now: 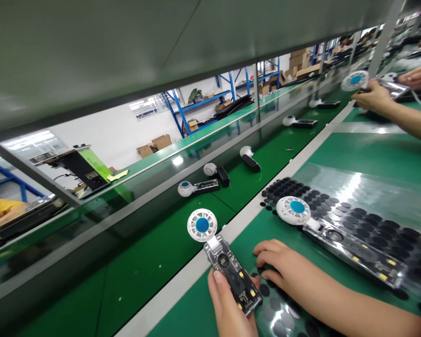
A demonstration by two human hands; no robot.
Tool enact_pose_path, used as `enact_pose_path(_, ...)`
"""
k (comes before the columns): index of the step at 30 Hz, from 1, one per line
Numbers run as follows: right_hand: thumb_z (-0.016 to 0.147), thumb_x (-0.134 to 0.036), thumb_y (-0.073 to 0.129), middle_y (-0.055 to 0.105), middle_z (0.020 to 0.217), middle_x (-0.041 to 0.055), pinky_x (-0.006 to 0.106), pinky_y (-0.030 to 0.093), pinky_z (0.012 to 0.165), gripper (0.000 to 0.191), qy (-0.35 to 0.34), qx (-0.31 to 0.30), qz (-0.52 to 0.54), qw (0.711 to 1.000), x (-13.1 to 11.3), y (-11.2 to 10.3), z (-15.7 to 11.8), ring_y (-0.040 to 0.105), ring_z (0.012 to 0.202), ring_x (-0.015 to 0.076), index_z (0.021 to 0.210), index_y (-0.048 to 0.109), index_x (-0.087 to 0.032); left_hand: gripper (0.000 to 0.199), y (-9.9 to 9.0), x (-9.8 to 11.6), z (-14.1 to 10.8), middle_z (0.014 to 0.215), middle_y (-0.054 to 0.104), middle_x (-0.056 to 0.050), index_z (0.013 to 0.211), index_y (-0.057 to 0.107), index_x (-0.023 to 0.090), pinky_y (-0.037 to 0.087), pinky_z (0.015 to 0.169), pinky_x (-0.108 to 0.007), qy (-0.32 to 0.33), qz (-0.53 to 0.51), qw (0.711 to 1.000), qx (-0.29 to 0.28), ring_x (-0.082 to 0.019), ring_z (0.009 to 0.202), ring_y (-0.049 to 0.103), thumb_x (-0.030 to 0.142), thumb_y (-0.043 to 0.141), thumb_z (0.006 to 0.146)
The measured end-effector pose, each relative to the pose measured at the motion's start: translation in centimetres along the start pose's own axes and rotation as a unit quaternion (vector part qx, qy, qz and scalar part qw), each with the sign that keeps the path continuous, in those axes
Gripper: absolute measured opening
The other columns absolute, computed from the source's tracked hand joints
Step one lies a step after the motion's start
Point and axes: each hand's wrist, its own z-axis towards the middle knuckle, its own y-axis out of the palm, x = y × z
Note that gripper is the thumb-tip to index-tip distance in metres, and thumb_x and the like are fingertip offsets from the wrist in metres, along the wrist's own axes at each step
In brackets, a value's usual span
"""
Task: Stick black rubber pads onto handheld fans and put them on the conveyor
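Note:
My left hand (228, 299) is closed around the black, clear-cased body of a handheld device (233, 276). Its round white head with a blue centre points up and away over the rail. Just to the right, my right hand (275, 262) rests low over the green table among black discs (275, 304), its fingers curled; whether a disc is between them is hidden. A second similar device (354, 248) lies on the sheet of black discs (372, 224), to the right of my right hand.
Several devices, one of them a white-headed unit (198, 187), lie on the green conveyor (143, 262) beyond the metal rail (182, 281). Another person's hands (375, 96) hold a device at upper right. A grey panel (126, 47) hangs overhead. At far left shows a yellow sleeve (2, 210).

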Motion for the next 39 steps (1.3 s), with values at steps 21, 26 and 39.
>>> enact_pose_path(21,0.067,0.003,0.054,0.058,0.087,0.003,0.03,0.043,0.075,0.021,-0.037,-0.036,-0.005,0.999,1.0,-0.4,0.8,0.05,0.087,0.0191,0.072,0.056,-0.017,0.038,0.5,0.4,-0.6,0.076,0.06,-0.007,0.119,0.034,0.022,0.052,0.059,-0.032,-0.014,0.014,1.0,-0.006,-0.019,0.06,0.061,0.041,0.038,0.087)
enact_pose_path(26,0.073,-0.001,0.055,0.056,0.089,0.0009,0.025,0.042,0.077,0.019,-0.08,-0.052,0.023,0.995,1.8,-0.9,0.4,0.05,0.088,0.0147,0.074,0.052,-0.019,0.038,0.4,0.3,-0.5,0.069,0.061,-0.006,0.117,0.036,0.02,0.052,0.059,-0.033,-0.022,0.021,0.999,-0.02,-0.019,0.059,0.061,0.042,0.039,0.086)
enact_pose_path(39,0.079,-0.012,0.052,0.057,0.092,0.0011,0.026,0.042,0.078,0.015,-0.094,-0.069,0.105,0.988,1.5,-2.2,-0.4,0.053,0.088,0.0149,0.066,0.051,-0.02,0.047,-0.2,0.2,-0.3,0.072,0.062,-0.004,0.12,0.034,0.021,0.048,0.06,-0.029,0.005,0.085,0.995,-0.048,-0.019,0.064,0.062,0.052,0.039,0.083)
